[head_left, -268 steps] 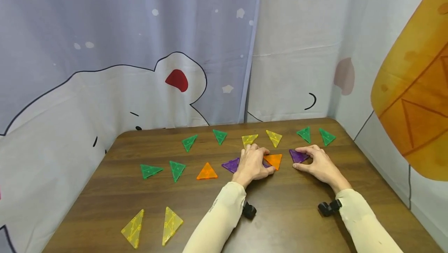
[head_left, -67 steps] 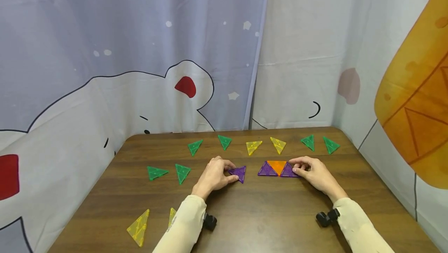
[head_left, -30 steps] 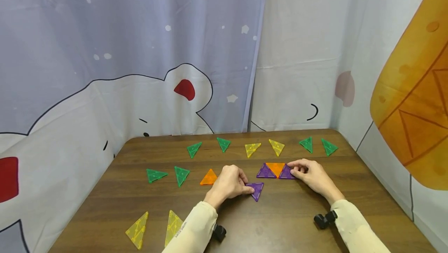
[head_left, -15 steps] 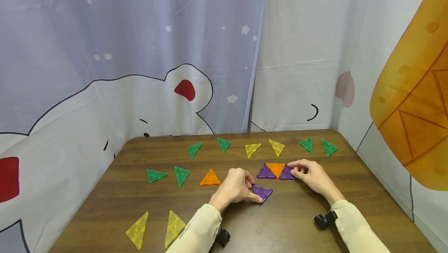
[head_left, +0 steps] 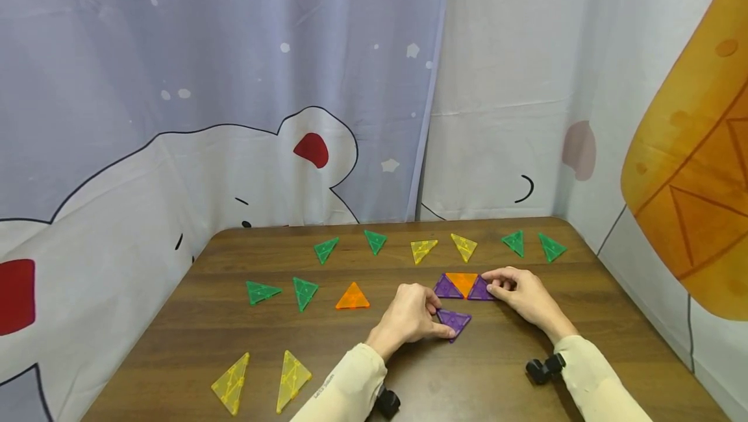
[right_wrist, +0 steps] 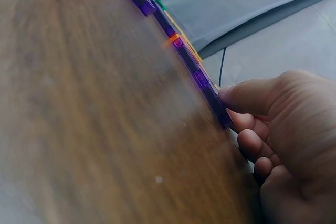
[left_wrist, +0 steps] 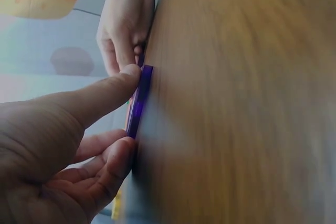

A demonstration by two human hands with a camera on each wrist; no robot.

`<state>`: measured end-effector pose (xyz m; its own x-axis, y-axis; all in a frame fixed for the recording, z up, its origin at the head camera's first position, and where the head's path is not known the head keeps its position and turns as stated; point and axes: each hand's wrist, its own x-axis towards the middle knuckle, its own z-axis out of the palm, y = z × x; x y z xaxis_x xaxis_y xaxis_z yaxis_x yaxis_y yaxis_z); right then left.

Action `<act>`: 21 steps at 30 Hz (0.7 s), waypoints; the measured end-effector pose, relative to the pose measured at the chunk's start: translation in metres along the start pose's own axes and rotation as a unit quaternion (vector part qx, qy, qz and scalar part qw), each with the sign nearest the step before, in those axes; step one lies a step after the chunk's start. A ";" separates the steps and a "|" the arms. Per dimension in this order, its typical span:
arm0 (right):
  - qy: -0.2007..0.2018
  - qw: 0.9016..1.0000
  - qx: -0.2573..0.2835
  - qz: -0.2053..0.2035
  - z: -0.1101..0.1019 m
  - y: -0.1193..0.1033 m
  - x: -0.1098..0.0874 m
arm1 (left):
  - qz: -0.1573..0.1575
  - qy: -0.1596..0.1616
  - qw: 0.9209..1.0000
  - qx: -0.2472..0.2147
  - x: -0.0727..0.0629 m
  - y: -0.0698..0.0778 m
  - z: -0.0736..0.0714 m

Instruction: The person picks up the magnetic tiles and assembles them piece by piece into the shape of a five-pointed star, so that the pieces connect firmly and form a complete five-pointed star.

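Observation:
Between thumb and fingers, my left hand (head_left: 410, 315) pinches a translucent purple triangle tile (head_left: 454, 322), one point toward me, just in front of a joined row. That row is a purple triangle (head_left: 447, 287), an orange triangle (head_left: 463, 283) pointing toward me, and another purple triangle (head_left: 480, 289), edge to edge. My right hand (head_left: 522, 295) holds the row's right-hand purple triangle by its outer corner. The left wrist view shows the pinched tile (left_wrist: 140, 100) edge-on, close to the wood. In the right wrist view, thumb and fingers grip the end of the row (right_wrist: 214, 102).
A lone orange triangle (head_left: 353, 297) lies left of my left hand. Two green triangles (head_left: 304, 293) lie farther left, and more green and yellow triangles (head_left: 464, 247) line the far edge. Two tall yellow triangles (head_left: 292, 381) lie at the front left of the wooden table (head_left: 193, 324).
The purple and orange pieces, earlier apart, now form a row. My left hand has brought another purple triangle from the left, turning it point toward me. My right hand stays at the row's end.

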<state>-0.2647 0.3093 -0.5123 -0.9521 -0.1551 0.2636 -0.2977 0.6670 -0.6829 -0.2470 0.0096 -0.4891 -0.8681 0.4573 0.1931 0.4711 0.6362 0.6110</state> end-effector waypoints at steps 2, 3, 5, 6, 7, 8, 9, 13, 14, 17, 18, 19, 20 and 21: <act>0.001 1.000 0.001 0.000 0.000 0.000 0.000 | 0.002 0.003 1.000 0.000 0.002 0.003 0.003; 0.001 1.000 0.002 0.000 0.000 0.000 0.000 | 0.002 0.004 1.000 0.001 0.003 0.005 0.005; 0.002 1.000 0.004 0.001 0.000 0.000 0.000 | 0.001 0.005 1.000 0.000 0.006 0.008 0.009; 0.002 1.000 0.005 0.001 0.001 0.000 0.000 | 0.000 0.006 1.000 -0.001 0.007 0.009 0.011; 0.002 1.000 0.006 0.002 0.001 0.001 0.000 | -0.003 0.005 1.000 -0.001 0.008 0.011 0.014; 0.001 1.000 0.006 0.004 0.002 0.002 0.000 | -0.004 0.005 1.000 0.000 0.010 0.013 0.017; 0.001 1.000 0.007 0.005 0.002 0.003 -0.001 | -0.006 0.005 1.000 0.002 0.011 0.015 0.019; -0.002 1.000 0.011 0.010 0.003 0.004 -0.001 | -0.011 0.012 1.000 0.008 0.017 0.022 0.029; -0.003 1.000 0.013 0.010 0.003 0.004 0.000 | -0.013 0.015 1.000 0.007 0.019 0.024 0.031; -0.002 1.000 0.017 0.012 0.002 0.003 0.000 | -0.014 0.026 1.000 0.007 0.023 0.029 0.036; -0.002 1.000 0.017 0.012 0.002 0.002 0.000 | -0.015 0.029 0.999 0.008 0.025 0.031 0.039; -0.002 1.000 0.017 0.012 0.001 0.002 0.000 | -0.015 0.033 0.999 0.009 0.026 0.032 0.040; -0.001 1.000 0.016 0.013 0.001 0.002 0.000 | -0.014 0.036 0.999 0.011 0.027 0.034 0.042; -0.001 1.000 0.015 0.014 0.001 0.002 0.000 | -0.013 0.039 0.999 0.014 0.028 0.036 0.044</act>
<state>-0.2656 0.3100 -0.5142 -0.9600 -0.1392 0.2429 -0.2737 0.6494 -0.7095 -0.2478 0.0725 -0.4952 -0.8894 0.3909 0.2370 0.4508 0.6645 0.5960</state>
